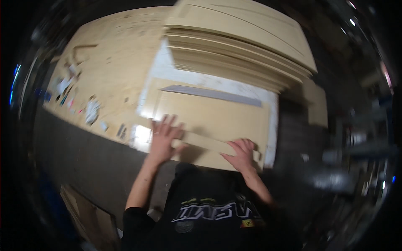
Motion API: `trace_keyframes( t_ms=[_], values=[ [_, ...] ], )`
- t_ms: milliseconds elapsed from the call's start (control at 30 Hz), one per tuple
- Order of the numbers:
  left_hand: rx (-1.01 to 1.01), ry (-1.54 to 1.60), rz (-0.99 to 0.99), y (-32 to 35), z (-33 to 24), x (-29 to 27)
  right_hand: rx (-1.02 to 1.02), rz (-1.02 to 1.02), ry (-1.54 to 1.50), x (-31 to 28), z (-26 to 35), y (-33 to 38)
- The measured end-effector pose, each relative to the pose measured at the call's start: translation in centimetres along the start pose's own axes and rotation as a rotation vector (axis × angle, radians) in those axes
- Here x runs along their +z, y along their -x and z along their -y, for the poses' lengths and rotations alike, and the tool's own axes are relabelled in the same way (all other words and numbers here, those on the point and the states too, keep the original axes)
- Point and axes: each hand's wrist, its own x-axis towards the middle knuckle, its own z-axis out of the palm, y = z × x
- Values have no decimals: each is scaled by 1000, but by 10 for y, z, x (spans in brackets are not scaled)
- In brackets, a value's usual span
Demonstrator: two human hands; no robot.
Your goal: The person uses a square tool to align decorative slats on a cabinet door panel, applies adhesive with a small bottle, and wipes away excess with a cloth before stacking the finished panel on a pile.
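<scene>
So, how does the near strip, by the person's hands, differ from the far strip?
The far strip is grey; the near strip is pale beige. The near strip has the left hand and right hand near its ends; neither hand touches the far strip. Both are long and narrow.

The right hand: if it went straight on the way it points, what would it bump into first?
Probably the long grey strip on the pale panel, though the right hand might pass above it; depth is unclear.
</scene>
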Motion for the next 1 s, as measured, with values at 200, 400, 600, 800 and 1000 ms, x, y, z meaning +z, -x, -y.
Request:
trace_keyframes(
  t_ms=[200, 400, 600, 800, 1000],
  values=[
    [127, -148, -25, -9, 36, 14, 11, -36, -161, 20, -6, -5],
    [181, -165, 39, -27, 15, 43, 30, -69, -193, 19, -40, 19],
    [150, -206, 181, -35, 9, 62, 138, 15, -242, 29, -65, 45],
    [114, -137, 33, -39, 28, 57, 150, -53, -188, 31, -75, 55],
    [166, -190, 35, -50, 21, 60, 146, -75, -186, 33, -81, 56]
  ],
)
